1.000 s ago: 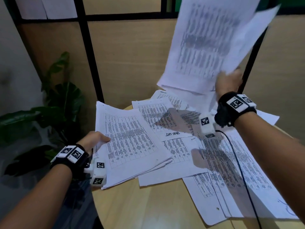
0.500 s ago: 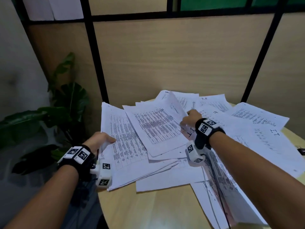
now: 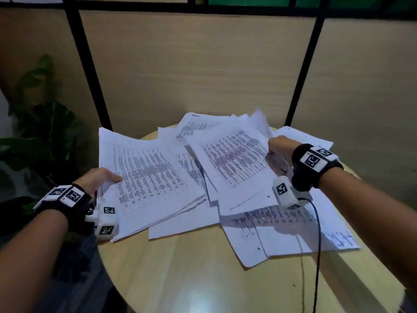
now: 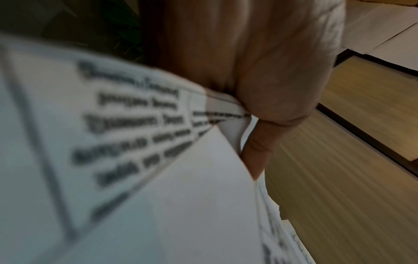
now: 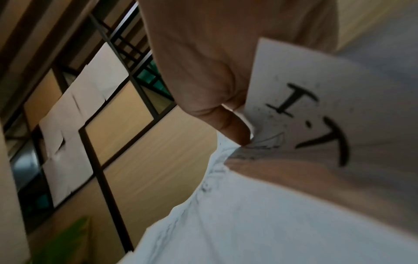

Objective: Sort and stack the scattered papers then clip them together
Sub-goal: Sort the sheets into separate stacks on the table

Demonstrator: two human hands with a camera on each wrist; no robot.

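Note:
Printed white papers lie scattered over a round wooden table (image 3: 203, 279). My left hand (image 3: 99, 180) grips the left edge of a thick stack of sheets (image 3: 149, 177) that overhangs the table's left side; the left wrist view shows thumb and fingers pinching the stack (image 4: 158, 178). My right hand (image 3: 278, 146) pinches the right edge of a bunch of sheets (image 3: 234, 163) lying at the middle of the table. In the right wrist view my right hand's fingers hold these sheets (image 5: 271, 214) beside a page marked "I.T" (image 5: 316, 116). More loose papers (image 3: 282, 236) lie under my right wrist.
A wood-panelled partition with black metal posts (image 3: 302, 71) stands just behind the table. A leafy plant (image 3: 42, 136) is at the left, below table height. A black cable (image 3: 318, 245) runs from my right wrist across the table's near right. Bare tabletop shows at the front.
My right hand brought the raised sheets down onto the pile, then shifted right and now pinches their right edge. My left hand has kept its grip on the left stack.

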